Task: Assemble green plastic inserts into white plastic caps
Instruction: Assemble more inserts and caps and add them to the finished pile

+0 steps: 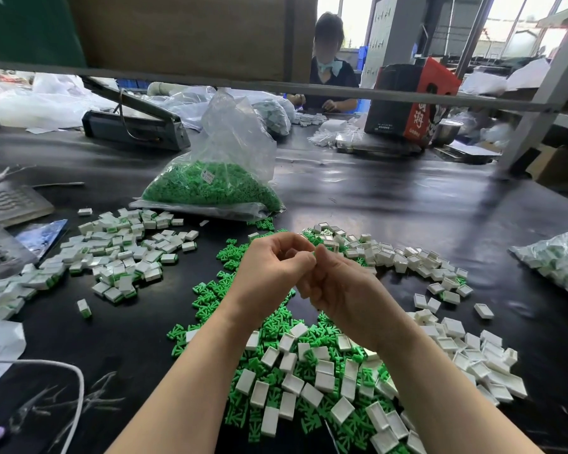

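green plastic inserts (269,326) are spread in a loose heap on the glossy black table (407,204), mixed with white plastic caps (325,381) just below the raised hands. the left hand (271,267) and right hand (338,283) are held together above the heap, fingertips touching; all fingers are curled inward, and a sliver of green is seen pinched between them, though what else is gripped cannot be told. more empty caps (417,257) are scattered to the right, and a pile of assembled caps (122,253) showing green edges is gathered to the left. a clear bag of green inserts (217,178) is stood behind the heap, touching the table. a heat sealer (135,122) is set further back on the left, a red and black carton (413,99) on the right, with a metal bowl (446,129) beside it. another person (328,63) is seated at the far side. a grey shelf rail (276,86) is run across the view, and bright windows (525,24) are seen beyond.
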{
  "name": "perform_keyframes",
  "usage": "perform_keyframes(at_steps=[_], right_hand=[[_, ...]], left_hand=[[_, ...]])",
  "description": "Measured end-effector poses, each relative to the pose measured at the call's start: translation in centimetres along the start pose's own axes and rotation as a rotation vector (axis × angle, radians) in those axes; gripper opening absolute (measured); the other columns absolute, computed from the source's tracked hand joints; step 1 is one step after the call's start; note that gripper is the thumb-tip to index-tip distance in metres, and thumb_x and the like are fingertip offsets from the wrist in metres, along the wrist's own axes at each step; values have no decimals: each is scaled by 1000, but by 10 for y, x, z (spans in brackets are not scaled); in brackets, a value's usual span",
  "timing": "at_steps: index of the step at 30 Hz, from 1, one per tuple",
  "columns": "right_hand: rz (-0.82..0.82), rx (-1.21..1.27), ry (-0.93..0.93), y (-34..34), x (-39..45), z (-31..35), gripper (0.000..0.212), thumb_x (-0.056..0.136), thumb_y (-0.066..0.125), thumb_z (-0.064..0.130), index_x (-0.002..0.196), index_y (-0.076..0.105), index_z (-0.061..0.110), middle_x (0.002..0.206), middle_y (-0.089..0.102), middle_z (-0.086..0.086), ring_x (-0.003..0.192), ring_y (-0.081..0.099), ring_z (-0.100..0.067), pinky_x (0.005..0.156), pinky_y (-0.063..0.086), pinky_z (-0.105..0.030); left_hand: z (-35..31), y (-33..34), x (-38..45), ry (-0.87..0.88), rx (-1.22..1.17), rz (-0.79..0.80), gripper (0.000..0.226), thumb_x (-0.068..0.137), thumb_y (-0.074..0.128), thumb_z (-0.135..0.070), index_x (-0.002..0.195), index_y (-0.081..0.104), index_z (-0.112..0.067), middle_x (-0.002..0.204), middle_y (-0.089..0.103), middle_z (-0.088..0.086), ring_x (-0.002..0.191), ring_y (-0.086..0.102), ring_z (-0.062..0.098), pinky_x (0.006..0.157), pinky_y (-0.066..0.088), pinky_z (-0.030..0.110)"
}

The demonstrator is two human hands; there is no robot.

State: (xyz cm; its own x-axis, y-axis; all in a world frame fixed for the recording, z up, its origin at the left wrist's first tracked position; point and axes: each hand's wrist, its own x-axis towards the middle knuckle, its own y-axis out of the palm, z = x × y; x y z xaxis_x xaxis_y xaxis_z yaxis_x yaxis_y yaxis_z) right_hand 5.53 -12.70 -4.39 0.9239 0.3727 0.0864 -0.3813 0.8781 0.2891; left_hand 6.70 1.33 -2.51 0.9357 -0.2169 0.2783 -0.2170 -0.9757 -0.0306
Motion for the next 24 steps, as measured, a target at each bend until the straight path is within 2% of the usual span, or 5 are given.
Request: perform_keyframes(at_steps=[8, 12, 16, 19, 24], right_hand=[[-10, -107, -50, -1, -2, 1, 46, 81, 63, 42, 108, 66, 5, 76, 59, -8, 83, 32, -32, 66, 25, -31], [-16, -104, -57, -1, -3, 2, 48, 83, 59, 47, 108, 67, 7, 75, 60, -7, 79, 33, -31, 63, 23, -32], [2, -65, -49, 1, -4, 3, 29, 85, 58, 39, 98, 74, 19, 72, 61, -4, 70, 45, -20, 60, 27, -27], [9, -14, -35, 1, -4, 3, 31, 77, 64, 42, 96, 76, 19, 72, 62, -2, 67, 54, -11, 61, 35, -21], [6, 19, -34, 1, -2, -1, 40, 74, 75, 51, 98, 76, 18, 82, 59, -6, 75, 47, -15, 71, 30, -28]], left_hand=[[0, 0, -1, 11, 69, 15, 15, 69, 57, -9, 76, 60, 4, 50, 52, 12, 42, 51, 15, 44, 39, 18], [-1, 3, -1, 9, 33, 1, 16, 67, 56, -7, 74, 58, 7, 52, 49, 15, 41, 48, 17, 44, 39, 17], [-1, 5, -2, 15, 41, -5, 15, 67, 56, -8, 72, 58, 6, 53, 49, 18, 42, 47, 19, 45, 40, 19], [-2, 5, -2, 15, 41, -10, 15, 66, 57, -9, 72, 60, 4, 54, 51, 20, 43, 49, 20, 45, 41, 20], [-3, 4, -2, 18, 14, -16, 16, 67, 57, -9, 75, 61, 4, 57, 49, 29, 49, 52, 23, 48, 44, 22]])
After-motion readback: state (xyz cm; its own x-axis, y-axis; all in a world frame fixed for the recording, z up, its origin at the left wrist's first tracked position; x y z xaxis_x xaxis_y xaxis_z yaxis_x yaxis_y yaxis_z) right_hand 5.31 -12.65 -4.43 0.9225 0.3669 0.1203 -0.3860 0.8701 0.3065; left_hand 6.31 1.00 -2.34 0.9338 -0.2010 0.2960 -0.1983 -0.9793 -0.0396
